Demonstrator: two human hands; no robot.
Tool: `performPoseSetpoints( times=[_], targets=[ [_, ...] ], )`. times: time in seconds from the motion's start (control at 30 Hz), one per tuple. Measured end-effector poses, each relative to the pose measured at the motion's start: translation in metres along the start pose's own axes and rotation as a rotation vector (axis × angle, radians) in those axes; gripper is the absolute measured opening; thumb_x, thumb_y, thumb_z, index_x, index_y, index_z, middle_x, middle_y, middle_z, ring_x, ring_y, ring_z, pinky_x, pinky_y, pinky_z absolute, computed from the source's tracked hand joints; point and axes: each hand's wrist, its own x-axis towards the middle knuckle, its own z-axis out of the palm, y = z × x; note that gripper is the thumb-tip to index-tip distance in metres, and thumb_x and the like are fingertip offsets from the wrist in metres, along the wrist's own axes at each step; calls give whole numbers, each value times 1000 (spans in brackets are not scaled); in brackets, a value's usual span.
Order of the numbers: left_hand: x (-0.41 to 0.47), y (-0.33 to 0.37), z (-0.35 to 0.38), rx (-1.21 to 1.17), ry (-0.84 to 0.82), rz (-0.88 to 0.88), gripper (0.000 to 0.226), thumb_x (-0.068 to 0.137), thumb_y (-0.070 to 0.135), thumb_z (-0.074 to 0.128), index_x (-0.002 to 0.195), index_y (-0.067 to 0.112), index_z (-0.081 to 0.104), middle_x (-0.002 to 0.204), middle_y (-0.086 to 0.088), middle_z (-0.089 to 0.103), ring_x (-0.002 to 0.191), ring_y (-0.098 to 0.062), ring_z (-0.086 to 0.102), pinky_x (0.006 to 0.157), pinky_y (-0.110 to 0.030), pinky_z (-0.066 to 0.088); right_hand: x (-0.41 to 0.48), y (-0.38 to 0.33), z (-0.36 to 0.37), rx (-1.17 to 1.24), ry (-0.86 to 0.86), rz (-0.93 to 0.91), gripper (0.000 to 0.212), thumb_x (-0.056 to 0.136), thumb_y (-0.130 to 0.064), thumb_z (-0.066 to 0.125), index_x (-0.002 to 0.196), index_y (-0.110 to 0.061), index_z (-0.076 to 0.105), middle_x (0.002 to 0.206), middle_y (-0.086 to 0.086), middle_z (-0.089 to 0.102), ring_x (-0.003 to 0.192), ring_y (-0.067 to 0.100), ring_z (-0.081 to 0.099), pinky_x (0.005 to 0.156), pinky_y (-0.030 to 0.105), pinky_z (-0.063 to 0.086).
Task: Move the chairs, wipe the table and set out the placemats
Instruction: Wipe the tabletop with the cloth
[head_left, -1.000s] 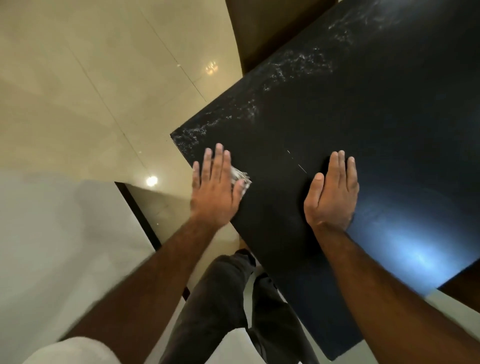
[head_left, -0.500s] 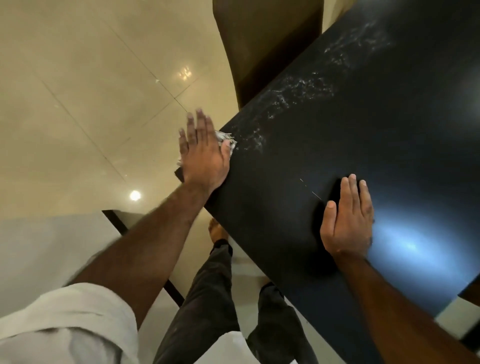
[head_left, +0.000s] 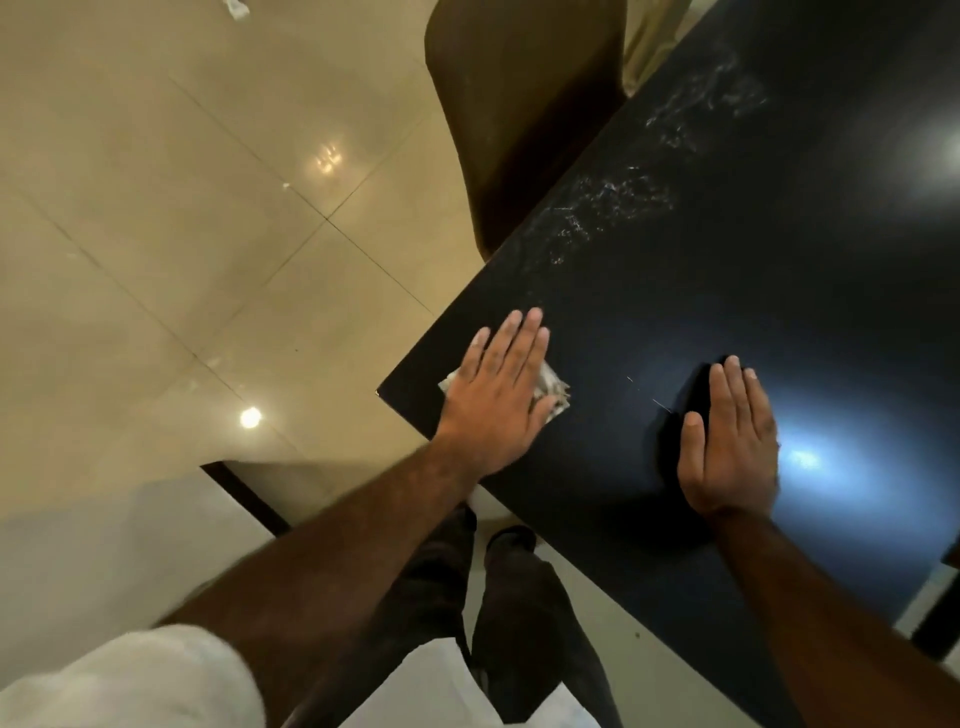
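Observation:
A glossy black table (head_left: 737, 270) fills the right half of the head view, its near left corner pointing at the floor. My left hand (head_left: 496, 395) lies flat with straight fingers on a white crumpled cloth (head_left: 556, 392), pressing it onto the tabletop just inside that corner. My right hand (head_left: 730, 449) rests flat on the tabletop further right, fingers straight and together, holding nothing. White streaks and smears (head_left: 608, 208) run along the table's left edge beyond the cloth. A brown chair (head_left: 524, 98) stands against that edge at the top.
Beige glossy floor tiles (head_left: 208, 208) spread to the left, with lamp reflections. A pale surface with a dark edge (head_left: 244, 491) sits at lower left. My own legs in dark trousers (head_left: 498, 613) stand at the table's near edge. A small white scrap (head_left: 236, 8) lies on the floor.
My left hand slid the cloth out to the table's far-left edge, then back inward onto the corner area. My right hand stayed flat on the table. The camera tilted, showing more of the chair.

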Motion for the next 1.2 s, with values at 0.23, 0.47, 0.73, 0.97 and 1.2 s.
performPoseSetpoints(
  times=[0.23, 0.47, 0.73, 0.97, 1.2],
  targets=[
    [-7, -46, -6, 0, -42, -257, 86, 111, 66, 13, 173, 13, -12, 180, -8, -26, 167, -29, -21, 137, -54, -1, 5, -9, -5, -71, -82, 129, 78, 109, -55, 33, 176, -19, 19, 185, 2, 7, 171, 26, 3, 130, 63, 27],
    [68, 8, -17, 27, 79, -131, 84, 113, 59, 23, 174, 8, -3, 182, -14, -15, 169, -32, -13, 136, -57, 7, 7, -14, 1, -134, -77, 221, 76, 110, -59, 34, 177, -27, 16, 185, 5, 4, 171, 33, 2, 128, 61, 28],
    [44, 55, -7, 80, -35, 179, 81, 114, 57, 26, 175, 10, -2, 182, -11, -19, 169, -29, -15, 136, -56, 12, 4, -64, 16, -99, -152, 137, 70, 113, -52, 35, 177, -34, 13, 185, 7, -3, 169, 42, -8, 130, 64, 25],
    [35, 3, -8, 120, -19, 2, 83, 113, 60, 22, 175, 11, -4, 182, -10, -17, 169, -28, -14, 136, -56, 12, 2, -76, 15, -36, -197, 96, 71, 114, -52, 33, 177, -32, 8, 185, 6, -6, 170, 40, -10, 131, 63, 25],
    [115, 16, -24, 131, 26, 31, 82, 114, 58, 25, 175, 11, -2, 183, -11, -15, 169, -30, -14, 136, -57, 8, 3, -77, 14, -23, -212, 108, 73, 114, -53, 35, 177, -34, 5, 185, 3, -11, 170, 37, -14, 133, 60, 21]
  ],
)
